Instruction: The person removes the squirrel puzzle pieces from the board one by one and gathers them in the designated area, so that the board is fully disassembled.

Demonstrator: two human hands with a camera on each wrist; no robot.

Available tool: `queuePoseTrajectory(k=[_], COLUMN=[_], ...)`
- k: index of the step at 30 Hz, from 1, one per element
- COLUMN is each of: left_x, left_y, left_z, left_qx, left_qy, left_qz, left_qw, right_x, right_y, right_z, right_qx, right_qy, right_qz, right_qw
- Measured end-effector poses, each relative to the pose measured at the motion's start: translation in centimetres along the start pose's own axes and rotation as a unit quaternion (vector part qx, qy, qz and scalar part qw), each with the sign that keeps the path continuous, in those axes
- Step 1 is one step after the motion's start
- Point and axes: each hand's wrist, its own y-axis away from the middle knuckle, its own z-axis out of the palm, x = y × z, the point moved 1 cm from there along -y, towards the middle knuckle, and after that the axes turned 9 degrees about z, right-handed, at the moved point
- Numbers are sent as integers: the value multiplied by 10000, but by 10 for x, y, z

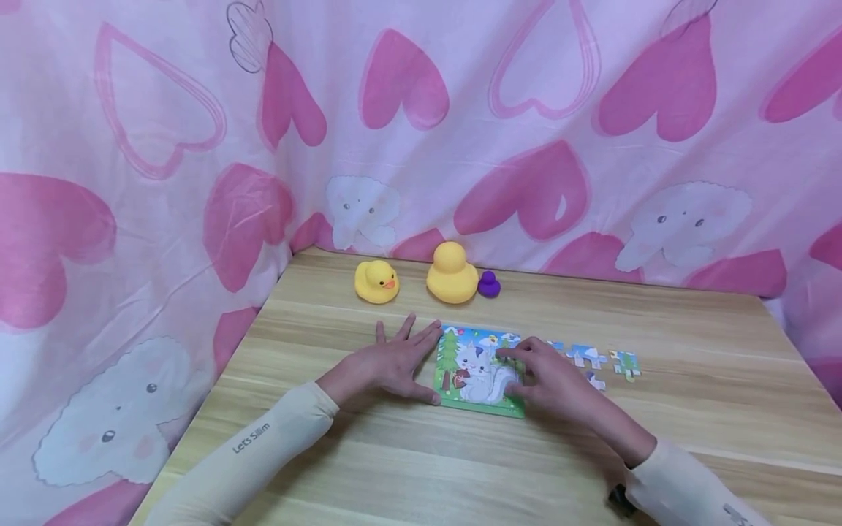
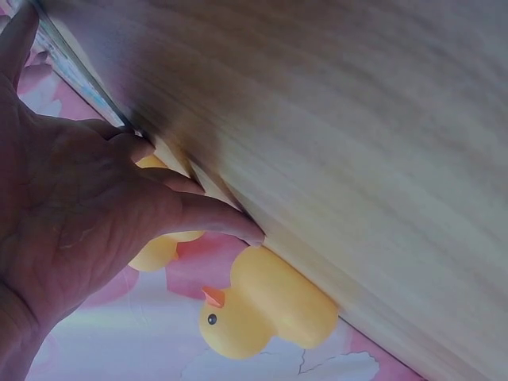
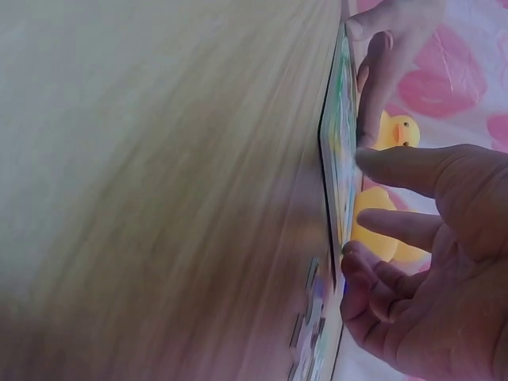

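A jigsaw puzzle board with a grey squirrel picture and a green border lies flat on the table. Along its left edge my left hand rests with spread fingers, the thumb near the lower left corner. My right hand is over the board's right side. In the right wrist view, its thumb and index finger reach out apart toward the picture, while the other fingers bend. Nothing shows between them. Several loose puzzle pieces lie right of the board, partly hidden by the right hand.
Behind the board stand a yellow duck, a larger yellow duck and a small purple duck. A pink curtain with hearts hangs behind the wooden table. A small black object is by the right sleeve.
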Motion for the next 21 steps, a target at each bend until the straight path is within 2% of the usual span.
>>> queuePoseTrajectory(k=[5, 8, 14, 21], left_x=[0, 1, 1, 0], left_y=[0, 1, 1, 0], left_z=[0, 0, 0, -1], left_qx=[-16, -23, -16, -20], left_qy=[-37, -33, 10, 41], left_qz=[-18, -20, 3, 17], left_qw=[10000, 10000, 10000, 10000], right_x=[-6, -8, -10, -8], right_y=[1, 1, -3, -14], right_z=[2, 4, 4, -2], right_qx=[-38, -61, -161, -532], right_qy=[323, 337, 132, -304], right_qz=[118, 172, 222, 352], right_qw=[9994, 9993, 9995, 9975])
